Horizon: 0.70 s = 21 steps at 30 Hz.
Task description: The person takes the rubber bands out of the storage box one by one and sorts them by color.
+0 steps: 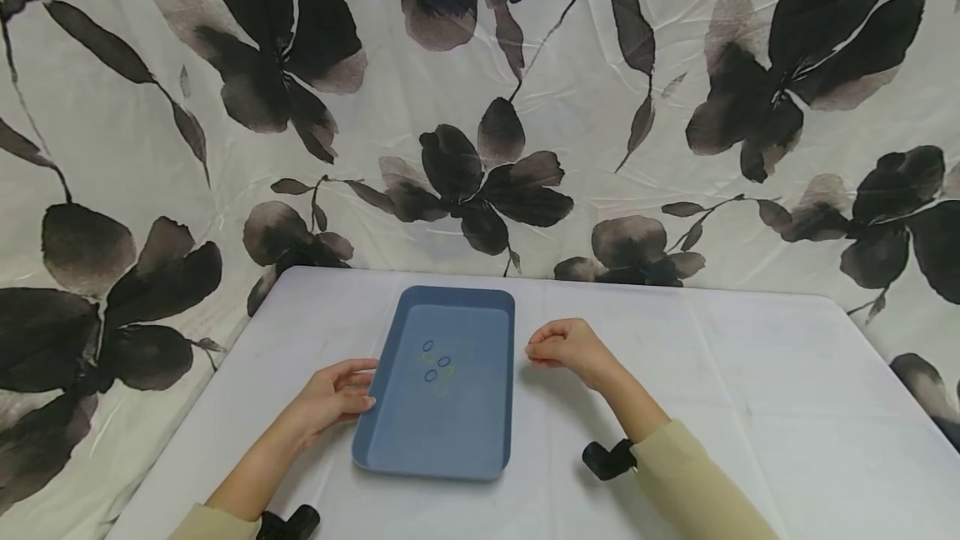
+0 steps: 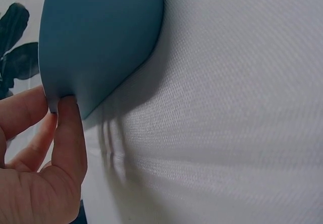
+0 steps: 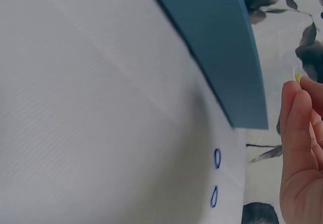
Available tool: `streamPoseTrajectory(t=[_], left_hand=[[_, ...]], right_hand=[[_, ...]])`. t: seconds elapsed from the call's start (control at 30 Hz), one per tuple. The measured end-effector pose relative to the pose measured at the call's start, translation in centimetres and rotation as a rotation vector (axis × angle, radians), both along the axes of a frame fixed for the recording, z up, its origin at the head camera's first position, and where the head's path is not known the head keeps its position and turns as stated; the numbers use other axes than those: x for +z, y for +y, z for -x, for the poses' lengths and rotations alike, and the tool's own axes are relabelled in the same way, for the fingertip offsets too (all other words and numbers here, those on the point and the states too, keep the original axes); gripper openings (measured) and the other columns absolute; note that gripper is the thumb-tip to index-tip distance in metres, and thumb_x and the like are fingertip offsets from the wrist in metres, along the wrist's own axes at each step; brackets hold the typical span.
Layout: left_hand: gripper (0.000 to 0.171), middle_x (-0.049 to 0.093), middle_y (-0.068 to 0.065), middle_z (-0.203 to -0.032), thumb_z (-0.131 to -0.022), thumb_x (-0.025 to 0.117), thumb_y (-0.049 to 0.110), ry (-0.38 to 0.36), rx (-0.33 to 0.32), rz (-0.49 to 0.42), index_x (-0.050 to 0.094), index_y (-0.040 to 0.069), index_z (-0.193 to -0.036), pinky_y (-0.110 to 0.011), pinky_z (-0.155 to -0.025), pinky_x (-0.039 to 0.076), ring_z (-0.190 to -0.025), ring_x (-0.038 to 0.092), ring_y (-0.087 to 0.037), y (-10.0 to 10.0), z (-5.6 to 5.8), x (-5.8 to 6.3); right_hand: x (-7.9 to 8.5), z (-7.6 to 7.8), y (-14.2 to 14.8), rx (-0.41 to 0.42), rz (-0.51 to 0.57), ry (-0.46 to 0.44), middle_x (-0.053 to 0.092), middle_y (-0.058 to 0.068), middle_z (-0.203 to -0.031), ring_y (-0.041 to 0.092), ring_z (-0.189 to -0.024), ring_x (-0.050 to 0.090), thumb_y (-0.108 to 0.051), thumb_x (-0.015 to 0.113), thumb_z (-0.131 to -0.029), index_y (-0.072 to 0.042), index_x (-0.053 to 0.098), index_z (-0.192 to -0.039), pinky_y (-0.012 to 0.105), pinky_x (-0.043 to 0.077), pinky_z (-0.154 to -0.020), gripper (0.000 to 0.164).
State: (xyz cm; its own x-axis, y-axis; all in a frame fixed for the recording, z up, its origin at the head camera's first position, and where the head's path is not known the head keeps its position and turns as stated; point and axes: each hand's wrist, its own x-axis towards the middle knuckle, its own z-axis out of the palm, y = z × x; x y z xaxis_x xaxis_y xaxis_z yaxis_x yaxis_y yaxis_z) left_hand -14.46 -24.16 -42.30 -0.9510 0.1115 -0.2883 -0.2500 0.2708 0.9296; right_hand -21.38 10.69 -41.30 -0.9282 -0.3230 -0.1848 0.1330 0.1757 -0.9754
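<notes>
My left hand (image 1: 333, 394) pinches the left rim of a blue rectangular tray (image 1: 472, 440), thumb outside and fingers at the edge in the left wrist view. Inside the tray lie several thin small rings, some blue (image 1: 428, 346) and some pale yellow (image 1: 441, 391). To the right of the tray, apart from it, my right hand (image 1: 573, 348) is raised over the cloth with thumb and fingertips together. Between them the right wrist view shows the tip of a small yellow thing (image 3: 298, 77); the fingers hide the rest.
Two small blue rings (image 3: 217, 158) show on the white cloth past the tray's corner in the right wrist view. The white-covered table (image 1: 750, 407) extends on both sides. Behind it hangs a floral curtain (image 1: 487, 65). A black wrist camera (image 1: 609, 460) sits at the right sleeve.
</notes>
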Motion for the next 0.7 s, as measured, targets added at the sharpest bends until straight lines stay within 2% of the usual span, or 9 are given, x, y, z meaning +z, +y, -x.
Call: streamPoseTrajectory(t=[0.33, 0.7], left_hand=[[0.061, 0.045, -0.031, -0.128, -0.08, 0.063, -0.009, 0.002, 0.001, -0.005, 0.038, -0.008, -0.135, -0.03, -0.074, 0.051, -0.107, 0.055, -0.027, 0.2, 0.2, 0.0], [0.061, 0.044, -0.03, -0.13, -0.081, 0.065, -0.006, 0.001, 0.0, 0.014, 0.038, -0.007, -0.136, -0.032, -0.077, 0.051, -0.111, 0.052, -0.031, 0.1, 0.2, 0.2]], right_hand=[[-1.9, -0.5, 1.5, -0.019, -0.057, -0.052, 0.065, 0.004, -0.074, 0.012, -0.065, 0.062, 0.002, 0.067, -0.081, 0.012, 0.063, -0.089, 0.026, 0.053, -0.065, 0.012], [-3.2, -0.5, 2.3, -0.032, -0.058, -0.088, 0.066, 0.007, -0.074, 0.012, -0.062, 0.063, 0.006, 0.065, -0.081, 0.013, 0.063, -0.089, 0.026, 0.054, -0.062, 0.011]])
